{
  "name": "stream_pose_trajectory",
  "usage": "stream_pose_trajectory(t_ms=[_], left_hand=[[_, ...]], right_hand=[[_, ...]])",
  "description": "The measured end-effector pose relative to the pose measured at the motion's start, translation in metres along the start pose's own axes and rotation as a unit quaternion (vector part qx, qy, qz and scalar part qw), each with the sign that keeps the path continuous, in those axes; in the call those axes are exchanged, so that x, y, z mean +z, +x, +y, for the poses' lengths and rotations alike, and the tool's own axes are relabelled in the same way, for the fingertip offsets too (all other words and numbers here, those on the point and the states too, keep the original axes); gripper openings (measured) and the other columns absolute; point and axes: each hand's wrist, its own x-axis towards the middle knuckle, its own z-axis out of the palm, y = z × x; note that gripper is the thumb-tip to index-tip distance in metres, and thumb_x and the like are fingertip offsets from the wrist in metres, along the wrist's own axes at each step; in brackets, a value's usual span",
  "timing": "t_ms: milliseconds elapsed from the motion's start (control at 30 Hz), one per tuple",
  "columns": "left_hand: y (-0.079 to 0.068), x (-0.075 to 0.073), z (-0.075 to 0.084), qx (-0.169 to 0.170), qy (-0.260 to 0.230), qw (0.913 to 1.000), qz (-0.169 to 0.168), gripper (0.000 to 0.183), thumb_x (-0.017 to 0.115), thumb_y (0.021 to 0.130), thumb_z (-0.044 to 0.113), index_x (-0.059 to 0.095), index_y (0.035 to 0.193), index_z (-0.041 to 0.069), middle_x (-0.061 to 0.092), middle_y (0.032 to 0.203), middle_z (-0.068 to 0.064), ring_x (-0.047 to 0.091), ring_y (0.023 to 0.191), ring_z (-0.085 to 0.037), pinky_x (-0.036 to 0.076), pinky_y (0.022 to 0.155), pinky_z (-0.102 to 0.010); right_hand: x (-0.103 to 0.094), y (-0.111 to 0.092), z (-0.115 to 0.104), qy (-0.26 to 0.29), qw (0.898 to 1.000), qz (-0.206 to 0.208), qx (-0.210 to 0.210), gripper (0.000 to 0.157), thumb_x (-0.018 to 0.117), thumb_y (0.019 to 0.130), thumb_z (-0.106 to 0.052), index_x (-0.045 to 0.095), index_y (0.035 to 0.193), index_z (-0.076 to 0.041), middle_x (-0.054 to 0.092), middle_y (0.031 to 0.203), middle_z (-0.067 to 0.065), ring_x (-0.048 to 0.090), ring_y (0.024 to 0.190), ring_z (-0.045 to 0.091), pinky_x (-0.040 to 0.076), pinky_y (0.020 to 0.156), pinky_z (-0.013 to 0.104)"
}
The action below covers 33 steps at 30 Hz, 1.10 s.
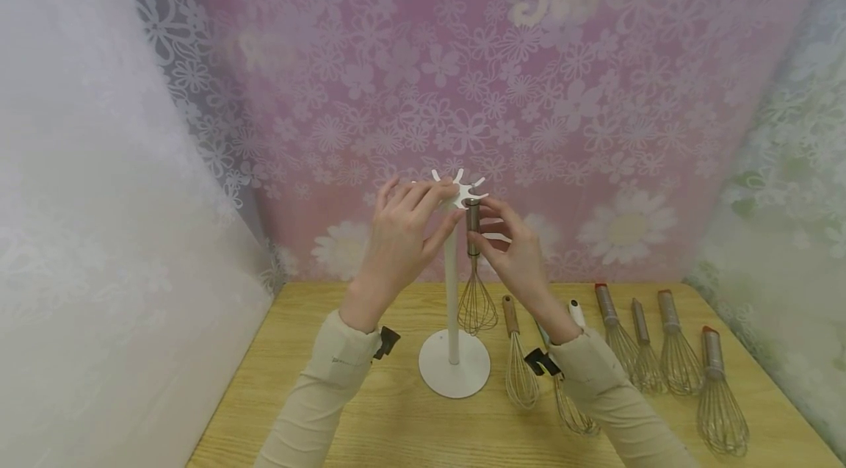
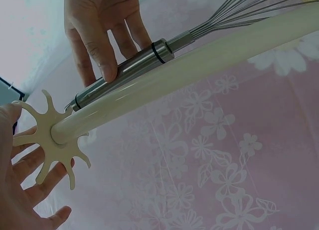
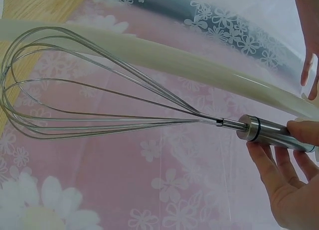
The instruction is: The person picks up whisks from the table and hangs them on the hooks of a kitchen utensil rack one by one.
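Note:
A white stand with a round base [image 1: 436, 374] and an upright pole [image 1: 452, 292] carries a star-shaped ring of hooks [image 1: 466, 193] on top. My left hand [image 1: 405, 225] holds this hook top, fingers over it and thumb near its underside. In the left wrist view, its fingers [image 2: 31, 166] spread behind the hooks. My right hand [image 1: 522, 251] pinches the steel handle of a whisk [image 1: 473, 229] between thumb and fingers. The whisk hangs wires down beside the pole, its handle end right at a hook. Its wire loops [image 3: 99, 85] show fully in the right wrist view.
More whisks lie on the wooden table [image 1: 370, 409] to the right: a wooden-handled one [image 1: 510, 315], a white-handled one [image 1: 576, 312] partly behind my right wrist, and several steel ones [image 1: 712, 350]. A flowered pink curtain [image 1: 396, 108] stands behind.

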Motion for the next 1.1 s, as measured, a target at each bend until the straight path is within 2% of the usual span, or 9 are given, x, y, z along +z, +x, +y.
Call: stream_pose_trajectory(t_ms=[167, 367, 633, 700, 867, 933, 1100], left_hand=[[0.000, 0.001, 0.000, -0.002, -0.002, 1.0000, 0.001, 0.030, 0.062, 0.101, 0.037, 0.070, 0.122, 0.015, 0.071, 0.121, -0.002, 0.064, 0.110, -0.024, 0.029, 0.119, -0.052], [0.001, 0.001, -0.001, -0.004, -0.002, 1.0000, 0.000, 0.031, 0.062, 0.101, 0.037, 0.070, 0.122, 0.016, 0.071, 0.121, -0.001, 0.064, 0.110, -0.024, 0.029, 0.118, -0.052], [0.001, 0.001, 0.000, -0.003, -0.005, 1.0000, 0.002, 0.031, 0.061, 0.102, 0.038, 0.070, 0.122, 0.016, 0.071, 0.120, -0.001, 0.064, 0.110, -0.024, 0.029, 0.118, -0.051], [0.001, 0.001, 0.000, -0.003, -0.005, 1.0000, 0.002, 0.031, 0.061, 0.102, 0.038, 0.070, 0.122, 0.016, 0.071, 0.119, -0.001, 0.064, 0.110, -0.024, 0.028, 0.119, -0.051], [0.000, 0.001, 0.000, -0.004, -0.003, 1.0000, -0.001, 0.031, 0.060, 0.102, 0.038, 0.070, 0.122, 0.016, 0.071, 0.119, -0.001, 0.064, 0.110, -0.024, 0.028, 0.119, -0.051], [0.000, 0.000, 0.000, -0.003, -0.001, 1.0000, -0.001, 0.031, 0.060, 0.102, 0.038, 0.070, 0.122, 0.016, 0.071, 0.120, -0.002, 0.064, 0.110, -0.024, 0.028, 0.119, -0.051], [0.000, 0.000, 0.000, -0.002, 0.001, 1.0000, 0.000, 0.032, 0.060, 0.102, 0.038, 0.070, 0.122, 0.015, 0.071, 0.122, -0.002, 0.064, 0.111, -0.024, 0.028, 0.118, -0.052]], right_hand=[[-0.001, 0.000, 0.001, -0.006, 1.000, -0.001, 0.004, 0.051, 0.072, 0.092, 0.000, 0.056, 0.140, -0.005, 0.066, 0.121, 0.020, 0.070, 0.099, 0.038, 0.061, 0.081, 0.041], [-0.002, 0.000, 0.002, -0.004, 1.000, 0.008, 0.005, 0.042, 0.066, 0.098, -0.006, 0.057, 0.139, -0.006, 0.066, 0.121, 0.019, 0.070, 0.100, 0.035, 0.060, 0.079, 0.029], [-0.006, -0.001, 0.002, 0.006, 1.000, 0.028, -0.002, 0.035, 0.055, 0.102, 0.004, 0.058, 0.137, 0.001, 0.067, 0.116, 0.024, 0.069, 0.096, 0.038, 0.060, 0.080, 0.028], [-0.007, -0.001, -0.001, 0.002, 1.000, 0.027, 0.002, 0.035, 0.054, 0.102, 0.005, 0.057, 0.136, 0.003, 0.066, 0.116, 0.025, 0.069, 0.096, 0.039, 0.060, 0.081, 0.029], [-0.011, -0.003, -0.025, -0.001, 1.000, 0.019, 0.007, 0.032, 0.051, 0.103, 0.005, 0.055, 0.134, 0.010, 0.064, 0.116, 0.030, 0.068, 0.096, 0.042, 0.059, 0.082, 0.029], [-0.012, -0.003, -0.020, 0.002, 1.000, 0.020, 0.002, 0.031, 0.051, 0.103, 0.004, 0.056, 0.134, 0.009, 0.064, 0.116, 0.030, 0.067, 0.095, 0.042, 0.058, 0.082, 0.025], [-0.014, -0.002, 0.011, 0.008, 1.000, 0.027, -0.003, 0.031, 0.052, 0.105, -0.003, 0.059, 0.136, -0.002, 0.066, 0.116, 0.020, 0.069, 0.093, 0.035, 0.057, 0.081, 0.020]])
